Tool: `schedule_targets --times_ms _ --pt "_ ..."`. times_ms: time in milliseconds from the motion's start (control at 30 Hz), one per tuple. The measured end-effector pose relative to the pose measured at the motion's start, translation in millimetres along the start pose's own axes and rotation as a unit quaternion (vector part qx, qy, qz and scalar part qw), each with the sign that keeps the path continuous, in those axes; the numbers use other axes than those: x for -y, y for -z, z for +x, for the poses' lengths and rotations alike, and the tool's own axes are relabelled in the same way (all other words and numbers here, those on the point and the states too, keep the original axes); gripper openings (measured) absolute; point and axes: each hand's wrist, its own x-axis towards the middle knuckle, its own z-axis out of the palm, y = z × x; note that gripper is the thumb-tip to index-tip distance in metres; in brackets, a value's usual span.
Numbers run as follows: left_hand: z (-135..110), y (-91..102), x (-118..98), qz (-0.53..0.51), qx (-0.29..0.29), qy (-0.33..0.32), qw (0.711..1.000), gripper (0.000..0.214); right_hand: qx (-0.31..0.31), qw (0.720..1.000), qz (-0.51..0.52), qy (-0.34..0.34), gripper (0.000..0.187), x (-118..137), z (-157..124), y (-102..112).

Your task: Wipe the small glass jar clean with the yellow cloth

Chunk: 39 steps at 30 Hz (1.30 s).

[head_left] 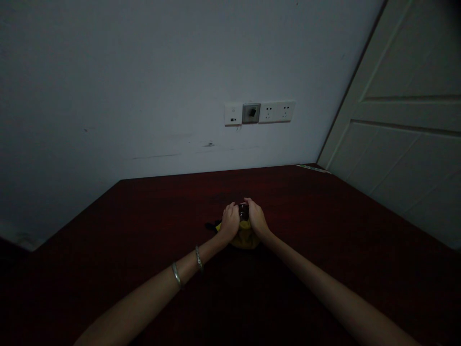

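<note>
My left hand (pixel 229 222) and my right hand (pixel 257 218) press in from either side on a small dark, shiny, rounded thing (pixel 244 212), perhaps a jar or bottle; the dim light hides its exact kind. The fingers of both hands curve round its far side. Beneath and in front of it, between my wrists, bulges a yellow cloth or soft bag (pixel 245 236). A black strap-like end (pixel 210 225) sticks out to the left of my left hand, with a bit of yellow beside it. Two silvery bangles (pixel 176 275) circle my left forearm.
Everything rests on a dark red wooden tabletop (pixel 173 202). A pale wall (pixel 162 96) with a row of sockets and a switch (pixel 277 112) stands behind it. To the right is a white panelled door (pixel 403 154). A thin patterned strip (pixel 313 168) lies at the far right corner.
</note>
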Motion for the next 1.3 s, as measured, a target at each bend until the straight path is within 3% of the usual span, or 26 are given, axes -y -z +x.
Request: schedule_targets --times_ms 300,467,733,900,1067,1233,1300 --pt "3.8 15.7 6.0 0.090 0.081 -0.077 0.990 0.011 0.016 1.000 -0.003 0.000 0.033 0.3 2.6 1.6" --pt "4.5 23.3 4.6 0.143 0.099 -0.104 0.979 0.015 0.014 1.000 0.001 0.000 0.035 -1.0 1.1 0.9" --pt "0.5 28.2 -2.7 0.287 0.187 -0.204 0.917 0.032 0.013 1.000 0.005 0.010 0.036 0.8 -2.3 2.4" --pt "3.3 31.9 1.2 0.293 0.191 -0.196 0.916 0.029 0.018 1.000 0.006 0.011 0.038 1.3 -3.0 3.2" --pt "6.8 30.5 8.8 0.275 0.130 -0.236 0.923 0.030 0.019 1.000 0.004 0.009 0.038 -0.4 -2.3 3.4" --pt "-0.4 34.9 -7.5 0.421 0.253 -0.143 0.859 0.041 0.020 1.000 -0.005 0.000 0.042 -3.2 -0.7 5.1" --pt "-6.2 38.1 -17.0 0.432 0.269 -0.112 0.853 0.044 0.019 1.000 -0.009 -0.010 0.044 -3.9 0.6 7.3"
